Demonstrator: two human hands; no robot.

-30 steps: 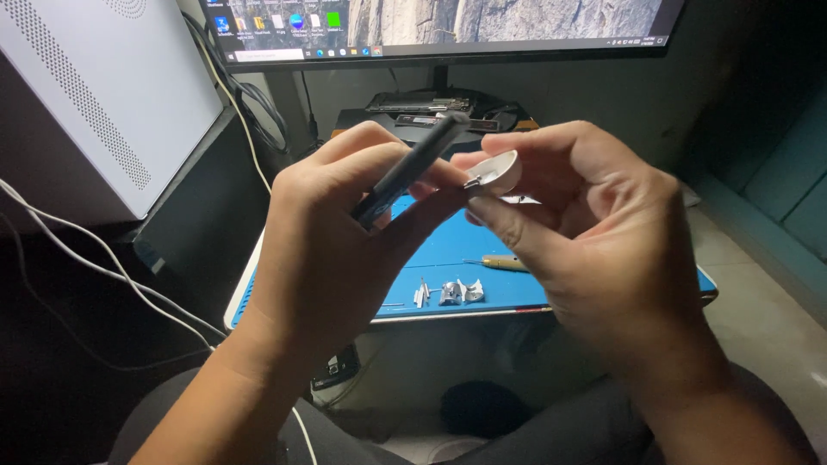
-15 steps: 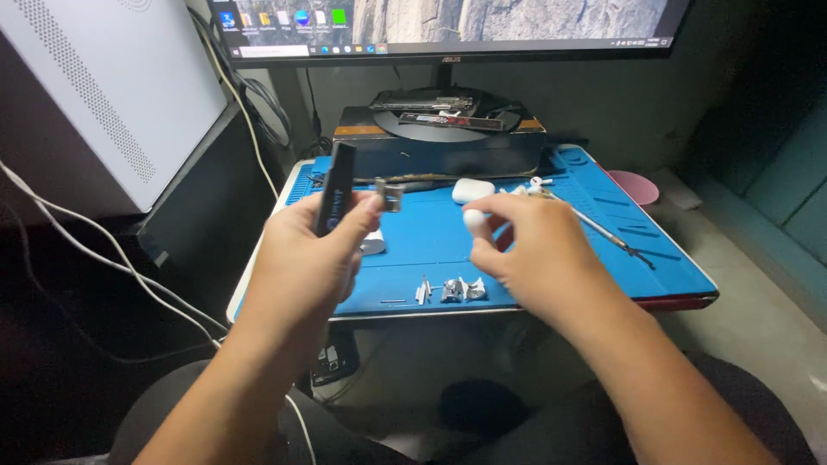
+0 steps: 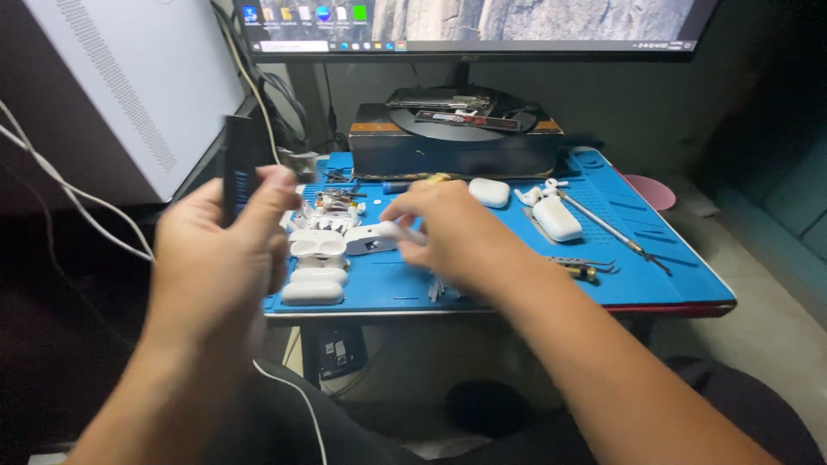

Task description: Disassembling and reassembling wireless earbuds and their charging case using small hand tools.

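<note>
Tool [image 3: 239, 168] in left hand [image 3: 226, 258]: dark, flat, seemingly slim.

Dim room, dark edges, motion-blurred hands

Both hands [image 3: 215, 258] bare, no sleeves/rings; dark trousers [image 3: 284, 422].

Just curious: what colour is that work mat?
Blue, the mat, clearest in the head view.
</note>
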